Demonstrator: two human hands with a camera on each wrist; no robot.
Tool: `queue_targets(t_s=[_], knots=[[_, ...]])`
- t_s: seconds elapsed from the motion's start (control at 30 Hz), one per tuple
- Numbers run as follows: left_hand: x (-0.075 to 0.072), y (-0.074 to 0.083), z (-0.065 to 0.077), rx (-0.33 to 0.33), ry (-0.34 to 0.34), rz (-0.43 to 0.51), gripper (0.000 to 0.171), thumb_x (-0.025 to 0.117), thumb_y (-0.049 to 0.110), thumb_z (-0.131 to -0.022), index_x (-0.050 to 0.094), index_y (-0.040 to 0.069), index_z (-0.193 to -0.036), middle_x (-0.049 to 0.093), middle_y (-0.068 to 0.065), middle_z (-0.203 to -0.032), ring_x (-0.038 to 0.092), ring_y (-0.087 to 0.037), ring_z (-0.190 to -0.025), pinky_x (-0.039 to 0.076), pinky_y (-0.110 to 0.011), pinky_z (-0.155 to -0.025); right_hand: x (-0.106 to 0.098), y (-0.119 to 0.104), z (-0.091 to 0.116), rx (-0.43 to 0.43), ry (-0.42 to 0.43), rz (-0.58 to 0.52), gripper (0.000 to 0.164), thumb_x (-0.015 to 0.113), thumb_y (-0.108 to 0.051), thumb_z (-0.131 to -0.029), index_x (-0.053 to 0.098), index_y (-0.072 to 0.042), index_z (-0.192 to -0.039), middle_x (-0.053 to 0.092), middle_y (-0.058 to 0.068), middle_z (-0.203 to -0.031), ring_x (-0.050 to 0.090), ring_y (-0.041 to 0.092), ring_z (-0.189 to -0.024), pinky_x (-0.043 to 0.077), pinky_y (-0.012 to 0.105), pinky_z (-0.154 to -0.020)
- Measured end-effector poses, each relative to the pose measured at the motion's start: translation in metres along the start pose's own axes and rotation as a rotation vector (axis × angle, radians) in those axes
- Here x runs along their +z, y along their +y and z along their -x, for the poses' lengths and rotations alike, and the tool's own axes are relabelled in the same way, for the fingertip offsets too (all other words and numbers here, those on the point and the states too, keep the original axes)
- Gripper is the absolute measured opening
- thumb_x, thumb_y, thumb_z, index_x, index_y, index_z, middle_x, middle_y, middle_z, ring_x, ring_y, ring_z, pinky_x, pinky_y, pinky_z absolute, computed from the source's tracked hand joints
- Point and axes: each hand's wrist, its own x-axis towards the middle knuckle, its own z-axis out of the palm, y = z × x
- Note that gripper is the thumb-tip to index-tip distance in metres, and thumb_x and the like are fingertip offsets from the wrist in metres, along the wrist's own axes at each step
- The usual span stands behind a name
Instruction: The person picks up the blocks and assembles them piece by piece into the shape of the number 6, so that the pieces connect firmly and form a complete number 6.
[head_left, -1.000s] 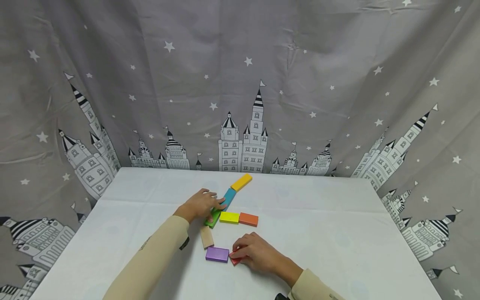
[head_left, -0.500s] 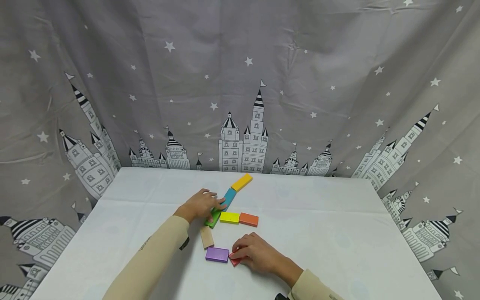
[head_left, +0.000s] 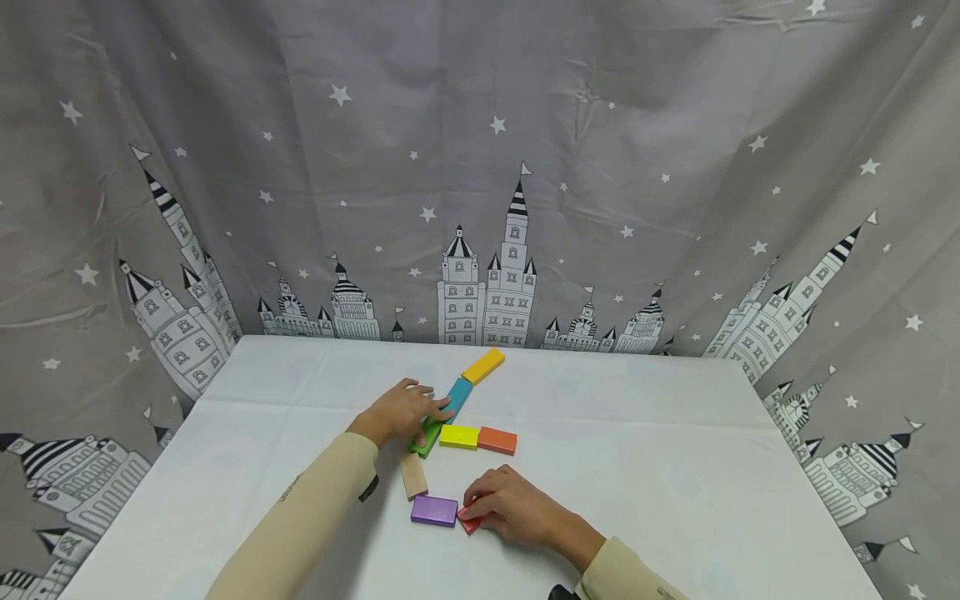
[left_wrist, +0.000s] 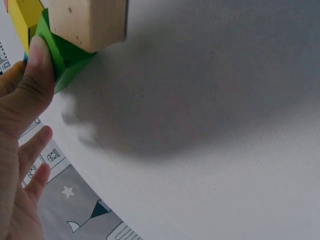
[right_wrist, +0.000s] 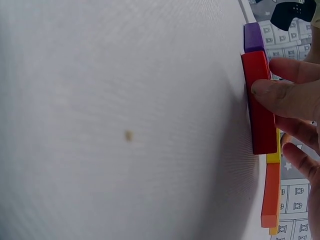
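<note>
My right hand (head_left: 513,507) pinches a red block (right_wrist: 259,105); in the right wrist view its thumb lies on the near side and the other fingers reach behind. The red block's end meets a purple block (head_left: 434,511). My left hand (head_left: 405,411) spreads over a green block (head_left: 427,437), its thumb pressing that block and its index fingertip at a blue block (head_left: 457,397). A plain wooden block (head_left: 414,476) joins the green and purple ones. From the green block's right side run a yellow block (head_left: 459,437) and an orange block (head_left: 498,440), end to end.
A yellow-orange block (head_left: 483,365) continues the line beyond the blue one, near the back edge. All blocks lie on a white-covered table (head_left: 637,467). Behind it hangs a grey curtain (head_left: 615,100) printed with castles and stars.
</note>
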Motion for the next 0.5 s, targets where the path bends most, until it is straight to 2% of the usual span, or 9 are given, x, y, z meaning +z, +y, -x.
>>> queue_targets(t_s=[0.13,0.27,0.37,0.5], knots=[[0.000,0.000,0.000,-0.001,0.001,0.002,0.060,0.074,0.032,-0.081,0.053,0.034,-0.137,0.046,0.008,-0.146,0.038,-0.025,-0.137,0.022,-0.048,-0.115,-0.003,0.002,0.000,0.021,-0.011,-0.023,0.024,0.072,-0.023,-0.088,0.074,-0.026,-0.112,0.063,-0.011,-0.114,0.053,0.005,-0.108,0.041,0.025,-0.098],[0.000,-0.001,0.000,0.003,0.001,0.005,0.060,0.074,0.032,-0.081,0.053,0.033,-0.138,0.046,0.008,-0.147,0.038,-0.025,-0.137,0.022,-0.048,-0.116,-0.013,0.011,0.002,0.107,-0.012,-0.061,0.026,0.073,-0.026,-0.087,0.073,-0.026,-0.113,0.060,-0.008,-0.121,0.050,0.009,-0.114,0.042,0.031,-0.101],[0.001,-0.002,-0.001,0.008,0.002,-0.002,0.060,0.074,0.033,-0.081,0.053,0.034,-0.138,0.046,0.008,-0.147,0.038,-0.025,-0.137,0.023,-0.048,-0.115,-0.026,0.022,0.001,0.166,-0.006,-0.073,0.028,0.075,-0.022,-0.086,0.073,-0.022,-0.113,0.060,-0.004,-0.124,0.050,0.014,-0.117,0.042,0.036,-0.102],[0.002,-0.002,-0.001,0.013,0.006,-0.012,0.060,0.073,0.034,-0.081,0.053,0.034,-0.137,0.046,0.009,-0.146,0.039,-0.024,-0.136,0.023,-0.047,-0.115,-0.041,0.041,-0.003,0.203,-0.028,-0.038,0.032,0.076,-0.018,-0.084,0.072,-0.020,-0.115,0.059,-0.001,-0.129,0.049,0.018,-0.120,0.042,0.038,-0.103]])
